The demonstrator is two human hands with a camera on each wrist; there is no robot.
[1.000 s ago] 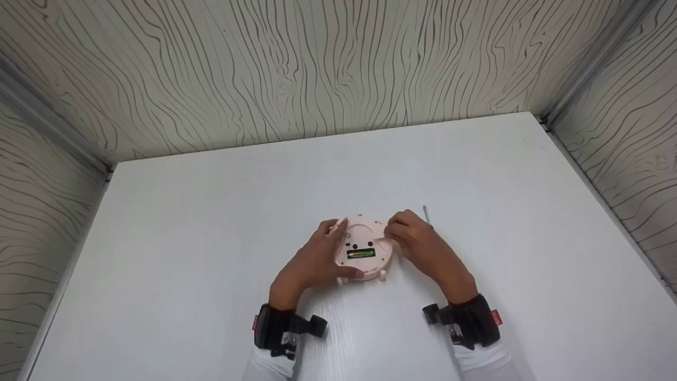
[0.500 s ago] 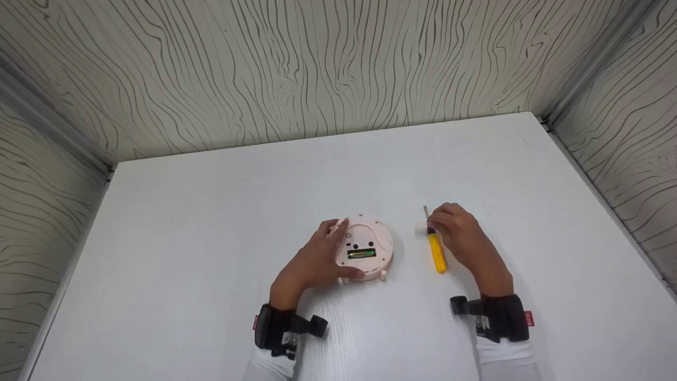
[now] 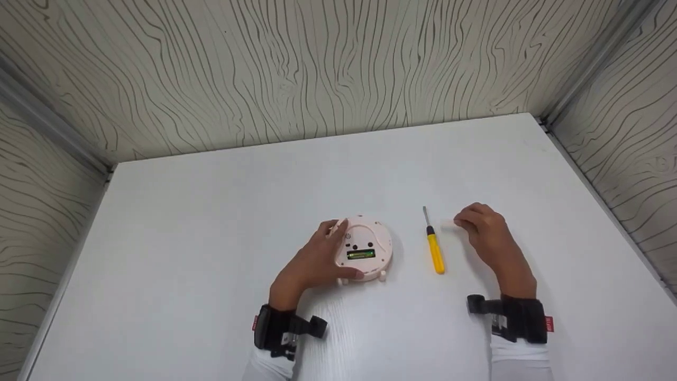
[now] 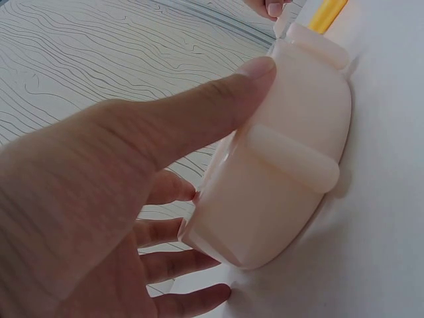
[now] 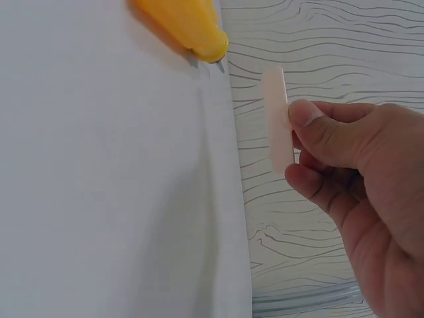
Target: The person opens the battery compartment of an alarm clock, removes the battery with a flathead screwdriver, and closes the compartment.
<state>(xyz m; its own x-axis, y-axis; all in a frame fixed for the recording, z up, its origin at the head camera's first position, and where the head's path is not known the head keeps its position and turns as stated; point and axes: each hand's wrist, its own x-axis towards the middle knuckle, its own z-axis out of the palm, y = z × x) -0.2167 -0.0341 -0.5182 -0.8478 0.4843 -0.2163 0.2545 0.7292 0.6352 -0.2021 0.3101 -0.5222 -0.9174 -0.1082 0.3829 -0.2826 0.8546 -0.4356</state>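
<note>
A pale pink round alarm clock (image 3: 380,238) lies face down on the table, its two stubby feet toward me. In its back the battery compartment is uncovered, with a battery (image 3: 360,254) inside. My left hand (image 3: 312,262) holds the clock by its left side; in the left wrist view the thumb lies on the rim (image 4: 291,99) near the feet. Right of the screwdriver, my right hand (image 3: 489,238) pinches a thin pink battery cover (image 5: 275,122) between thumb and fingers, apart from the clock.
A yellow-handled screwdriver (image 3: 435,251) lies between the clock and my right hand, its tip pointing away from me. The white table (image 3: 211,222) meets wood-grain panels (image 3: 338,69) at the back and sides.
My right hand has moved right from the clock, across the screwdriver, carrying the battery cover. The screwdriver is now fully uncovered. My left hand and the clock have stayed put.
</note>
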